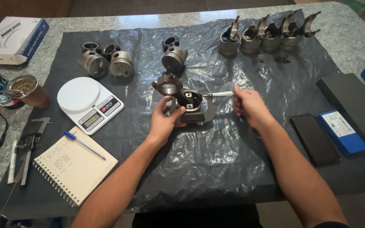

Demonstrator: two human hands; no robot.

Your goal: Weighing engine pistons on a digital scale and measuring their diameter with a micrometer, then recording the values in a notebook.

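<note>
My left hand (162, 122) grips the frame of a grey micrometer (197, 117) that spans a dark piston with its connecting rod (181, 93), lying on black plastic sheeting (216, 160). My right hand (249, 106) pinches the micrometer's silver thimble (220, 94) at its right end. The piston sits between the micrometer's jaws, its rod end pointing up and left.
A white digital scale (88, 103), a spiral notebook with a blue pen (74, 162) and callipers (29, 145) lie at the left. Three pistons (106, 59) lie behind the scale, one (174, 55) at centre back, several with rods (267, 36) at back right. A black phone (314, 138), blue box (343, 131) and dark case (353, 103) lie at the right.
</note>
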